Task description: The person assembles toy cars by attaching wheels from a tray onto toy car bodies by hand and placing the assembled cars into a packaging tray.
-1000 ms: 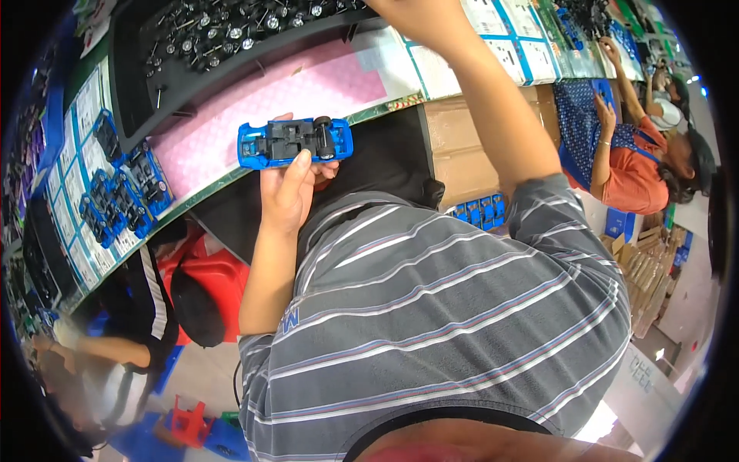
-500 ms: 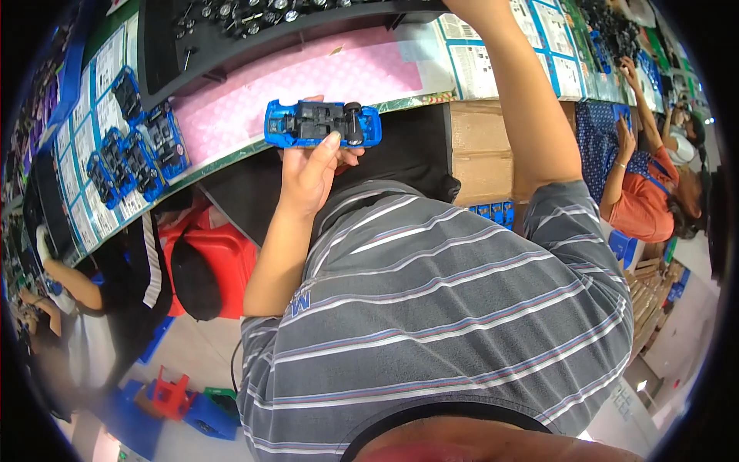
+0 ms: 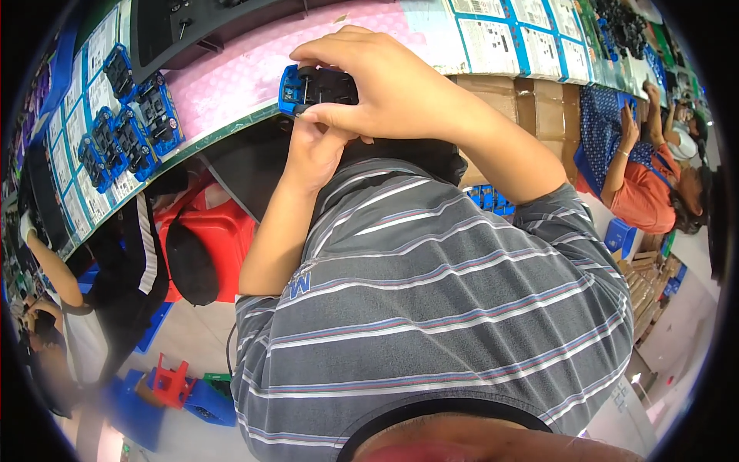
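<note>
Above the table's near edge, a blue toy car (image 3: pixel 289 88) is held with its black underside up. Wheels show at its left end, while its right end is hidden by my right hand (image 3: pixel 377 83). That hand grips the car from the right, its fingers over the far side and the thumb along the near side. My left hand (image 3: pixel 317 154) supports the car from below and is partly covered by my right hand. Several more upturned blue toy cars (image 3: pixel 160 115) lie together on the table to the left.
A black tray (image 3: pixel 231 27) with small wheel parts stands along the back. Pink padded sheeting (image 3: pixel 223 92) covers the tabletop. A red stool (image 3: pixel 219 231) and cardboard boxes (image 3: pixel 531 115) are beside me. At right, another person in an orange top (image 3: pixel 639 196) works.
My right hand has come down from the parts tray onto the car. Wheels now show at the car's left end; before, they showed at the right end, which is now covered.
</note>
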Demonstrator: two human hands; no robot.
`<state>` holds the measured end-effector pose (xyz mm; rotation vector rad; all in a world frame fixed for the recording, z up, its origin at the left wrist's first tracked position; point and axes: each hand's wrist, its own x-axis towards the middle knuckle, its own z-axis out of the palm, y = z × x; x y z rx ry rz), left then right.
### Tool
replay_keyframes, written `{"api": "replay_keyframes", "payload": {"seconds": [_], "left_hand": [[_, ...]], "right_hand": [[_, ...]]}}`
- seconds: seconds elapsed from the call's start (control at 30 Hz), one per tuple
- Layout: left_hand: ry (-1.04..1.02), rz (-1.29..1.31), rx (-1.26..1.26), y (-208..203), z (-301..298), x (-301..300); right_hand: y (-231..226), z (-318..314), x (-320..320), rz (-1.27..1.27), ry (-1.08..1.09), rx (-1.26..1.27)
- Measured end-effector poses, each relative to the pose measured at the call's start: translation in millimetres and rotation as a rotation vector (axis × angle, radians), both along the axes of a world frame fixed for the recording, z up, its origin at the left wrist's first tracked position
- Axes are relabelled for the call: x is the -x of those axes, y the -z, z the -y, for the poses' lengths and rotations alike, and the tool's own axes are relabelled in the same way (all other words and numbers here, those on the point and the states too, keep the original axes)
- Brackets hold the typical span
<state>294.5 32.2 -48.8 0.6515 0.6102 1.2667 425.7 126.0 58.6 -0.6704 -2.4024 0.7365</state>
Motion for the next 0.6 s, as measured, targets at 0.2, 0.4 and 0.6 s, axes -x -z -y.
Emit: {"api": "replay_keyframes", "payload": {"seconds": [0.2,0.4,0.6], "left_hand": [[-0.010,-0.036,-0.017,-8,7,10],[-0.256,0.047,-0.020,-20,35,33],[-0.589,0.048,0.001,-29,65,115]], "right_hand": [[-2,3,-5,-0.040,-0.032,0.218],[66,-59,-48,0.050,0.257,-0.309],[82,-65,-66,-0.037,0.522,-0.103]]}}
